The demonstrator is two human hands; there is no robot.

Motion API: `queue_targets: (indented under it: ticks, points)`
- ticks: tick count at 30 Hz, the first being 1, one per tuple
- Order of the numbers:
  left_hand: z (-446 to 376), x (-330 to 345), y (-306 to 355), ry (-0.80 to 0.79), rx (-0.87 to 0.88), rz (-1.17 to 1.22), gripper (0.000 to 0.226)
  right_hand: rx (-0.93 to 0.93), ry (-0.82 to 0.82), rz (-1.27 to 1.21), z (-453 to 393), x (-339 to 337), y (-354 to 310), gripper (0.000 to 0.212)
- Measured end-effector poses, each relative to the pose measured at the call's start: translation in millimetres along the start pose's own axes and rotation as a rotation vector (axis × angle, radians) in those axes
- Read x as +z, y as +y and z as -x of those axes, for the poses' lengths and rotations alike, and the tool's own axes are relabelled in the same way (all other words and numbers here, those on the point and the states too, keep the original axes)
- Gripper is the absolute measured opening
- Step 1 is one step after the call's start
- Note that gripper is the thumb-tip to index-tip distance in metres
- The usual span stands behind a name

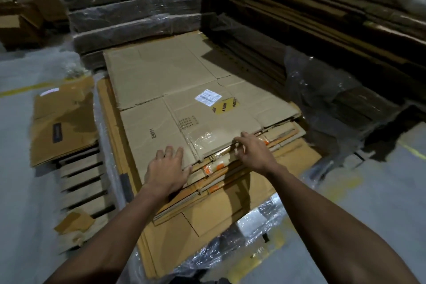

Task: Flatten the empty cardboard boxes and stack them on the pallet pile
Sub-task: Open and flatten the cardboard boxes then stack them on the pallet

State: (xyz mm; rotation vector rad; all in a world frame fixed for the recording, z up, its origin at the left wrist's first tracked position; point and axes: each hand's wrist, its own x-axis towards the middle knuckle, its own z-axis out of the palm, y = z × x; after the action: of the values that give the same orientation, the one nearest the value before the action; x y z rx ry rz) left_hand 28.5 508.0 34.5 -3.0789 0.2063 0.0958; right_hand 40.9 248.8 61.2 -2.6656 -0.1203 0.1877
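A flattened brown cardboard box (184, 90) with a white label and a yellow sticker lies on top of the pallet pile (230, 210) of flat cartons. My left hand (167, 168) lies at the box's near edge, fingers spread on top and thumb along the edge. My right hand (252, 150) is at the near edge further right, its fingers bent over the rim by a patch of clear tape.
A second, lower stack of flat cardboard (62, 127) sits on a wooden pallet (83, 182) to the left. Shrink-wrapped bales (133, 14) rise behind the pile. Loose plastic film (322, 90) and dark stacked goods stand at the right. Grey floor with yellow lines surrounds everything.
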Motion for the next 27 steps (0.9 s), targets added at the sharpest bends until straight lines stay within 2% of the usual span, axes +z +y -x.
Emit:
queue_targets:
  ticks: [4,14,23,27]
  points:
    - [6,-7,6,0.022,0.061,0.090,0.057,0.153,0.120,-0.185,49,7,-2,0.049]
    - [48,-7,33,0.019,0.412,0.278,0.039,0.613,0.425,-0.242,208,58,-44,0.051]
    - [183,-18,110,-0.104,0.861,0.361,0.039,1.108,0.740,-0.383,393,120,-110,0.054]
    - [261,-14,148,-0.197,1.059,0.398,0.049,1.313,0.888,-0.408,477,141,-134,0.055]
